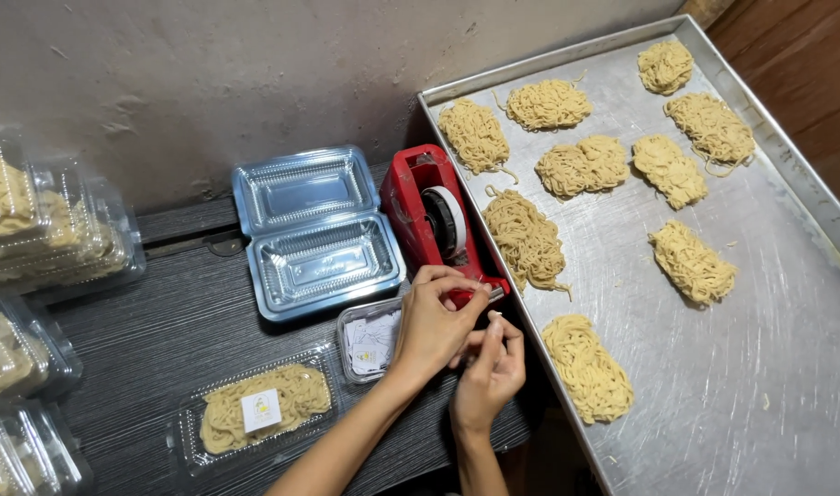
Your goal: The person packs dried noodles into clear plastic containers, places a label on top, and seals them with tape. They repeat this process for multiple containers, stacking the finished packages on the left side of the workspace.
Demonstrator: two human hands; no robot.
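Head view, left to right. At left edge of dark wood-grain tabletop (pixel 163 340): stacked clear plastic clamshell boxes filled with yellow noodles (pixel 44 230). Near front edge: closed clear plastic box of noodles with small white square label on top (pixel 255 409). Behind it, toward wall: empty clear plastic clamshell box lying open (pixel 314 234), lid and base both facing up. Just right of closed box: small clear tray of white paper labels (pixel 369 342), partly hidden by left wrist. At tabletop's right edge: red tape dispenser with white roll (pixel 434 220), touching rim of large metal tray (pixel 760 367), which carries separate nests of raw yellow noodles (pixel 528 241).

Left hand (pixel 429 326): fingertips pinched together at dispenser's cutter end, apparently on tape end, though strip itself too thin to make out. Right hand (pixel 491 367): just below and touching left, thumb and forefinger pinched on same spot.

Likely faults: tape folding onto itself or sticking to fingers if pulled slack; dispenser sliding toward tray rim if pulled without a brace; a sleeve or wrist upsetting label tray.

Open room: bare tabletop between open box and closed box; wide bare metal at tray's front right corner. Tight between dispenser, label tray and tray rim.
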